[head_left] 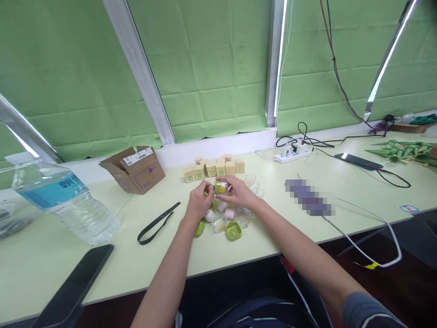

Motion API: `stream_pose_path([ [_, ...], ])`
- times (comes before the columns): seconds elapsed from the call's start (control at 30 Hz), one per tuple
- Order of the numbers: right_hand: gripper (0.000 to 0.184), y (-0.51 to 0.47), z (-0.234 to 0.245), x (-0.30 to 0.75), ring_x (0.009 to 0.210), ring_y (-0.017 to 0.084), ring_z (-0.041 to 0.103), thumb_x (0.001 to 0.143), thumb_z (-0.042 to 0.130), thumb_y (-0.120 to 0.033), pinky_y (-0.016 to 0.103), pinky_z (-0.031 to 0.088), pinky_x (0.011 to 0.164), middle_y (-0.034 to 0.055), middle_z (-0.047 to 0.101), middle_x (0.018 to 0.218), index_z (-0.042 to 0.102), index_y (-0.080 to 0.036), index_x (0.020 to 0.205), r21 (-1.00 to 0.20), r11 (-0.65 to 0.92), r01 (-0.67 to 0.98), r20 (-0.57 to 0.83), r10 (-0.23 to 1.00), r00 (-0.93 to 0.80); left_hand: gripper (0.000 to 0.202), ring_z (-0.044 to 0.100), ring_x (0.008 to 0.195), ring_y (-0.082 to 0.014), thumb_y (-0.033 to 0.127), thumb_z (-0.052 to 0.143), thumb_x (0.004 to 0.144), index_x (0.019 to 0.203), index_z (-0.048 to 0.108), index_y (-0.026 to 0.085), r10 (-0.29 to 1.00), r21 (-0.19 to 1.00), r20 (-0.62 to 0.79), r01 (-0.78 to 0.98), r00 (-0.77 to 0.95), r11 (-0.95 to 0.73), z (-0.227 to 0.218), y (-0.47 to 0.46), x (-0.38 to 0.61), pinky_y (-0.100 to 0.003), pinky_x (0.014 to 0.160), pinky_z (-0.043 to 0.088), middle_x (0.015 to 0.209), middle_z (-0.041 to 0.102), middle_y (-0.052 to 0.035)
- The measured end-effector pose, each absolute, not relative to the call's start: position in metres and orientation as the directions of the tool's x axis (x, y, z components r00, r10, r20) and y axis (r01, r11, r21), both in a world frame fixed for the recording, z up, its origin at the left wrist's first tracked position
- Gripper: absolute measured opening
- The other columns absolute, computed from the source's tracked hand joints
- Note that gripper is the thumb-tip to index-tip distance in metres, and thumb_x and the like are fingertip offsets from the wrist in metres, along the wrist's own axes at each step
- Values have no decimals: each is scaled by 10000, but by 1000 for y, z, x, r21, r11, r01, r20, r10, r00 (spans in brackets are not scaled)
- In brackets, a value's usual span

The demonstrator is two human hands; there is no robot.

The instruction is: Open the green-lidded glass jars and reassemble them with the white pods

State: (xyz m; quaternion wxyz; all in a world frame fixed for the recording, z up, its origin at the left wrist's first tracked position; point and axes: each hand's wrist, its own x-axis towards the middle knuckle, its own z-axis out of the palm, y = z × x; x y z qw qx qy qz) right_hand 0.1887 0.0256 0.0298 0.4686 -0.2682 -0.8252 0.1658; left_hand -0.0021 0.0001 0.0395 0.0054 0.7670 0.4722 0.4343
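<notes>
1. Near the middle of the frame, the right hand [241,191] pinches a small green-and-clear container [221,187] between thumb and fingers, holding it on its side above the pile.
2. The left hand [198,200] has its fingers bunched together just beside the container's green end; from where I stand I can't tell whether they grip anything.
3. I'd judge the work to be partway along. The held container looks put together, green part against clear part. Just behind it stand cream boxes [211,169], several showing green at the front, which seem to be finished ones, though I can't see inside.
4. Plenty looks left: below the hands lie a loose green tray [234,230], clear cups [219,223] and pale pink pieces [229,212], all apart from one another.
5. As for writing, the container carries a yellow sticker [222,189], too small to read. At the left, the water bottle [68,218] has a blue label [54,189] with white Chinese-looking characters, skewed by the tilt. The brown carton [136,175], left of centre, bears a white printed label [138,156], also illegible.
</notes>
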Motion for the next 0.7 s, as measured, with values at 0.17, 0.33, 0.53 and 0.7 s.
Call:
stream_pose_path([
  [0.17, 541, 25, 31, 189, 1088, 244, 605, 796, 729, -375, 371, 554, 828, 96, 623, 1222, 549, -235, 1286, -544, 787, 292, 668, 616, -417, 169, 568, 678, -141, 349, 458, 932, 869, 537, 214, 732, 418, 659, 724, 173, -549, 39, 0, -3, -261, 685, 435, 760, 613, 6],
  [0.33, 544, 25, 31, 188, 1056, 233, 615, 792, 730, -374, 361, 559, 813, 94, 624, 1226, 548, -228, 1284, -556, 782, 282, 663, 622, -416, 168, 588, 691, -143, 346, 463, 937, 879, 549, 214, 721, 400, 672, 736, 170, -546, 39, 0, -3, -262, 692, 433, 768, 629, 4],
  [0.53, 535, 25, 32, 188, 1024, 217, 622, 793, 725, -379, 342, 567, 786, 83, 631, 1218, 550, -226, 1275, -563, 781, 270, 668, 622, -409, 172, 597, 696, -150, 356, 460, 938, 887, 548, 217, 721, 395, 675, 752, 153, -529, 39, 0, -3, -266, 702, 434, 785, 645, -4],
  [0.7, 528, 28, 30, 190, 920, 198, 644, 789, 721, -401, 332, 576, 741, 93, 638, 1195, 563, -214, 1258, -588, 755, 289, 653, 654, -381, 161, 599, 672, -136, 342, 461, 934, 883, 541, 212, 725, 452, 686, 742, 66, -496, 40, 1, -8, -252, 684, 441, 780, 654, 2],
])
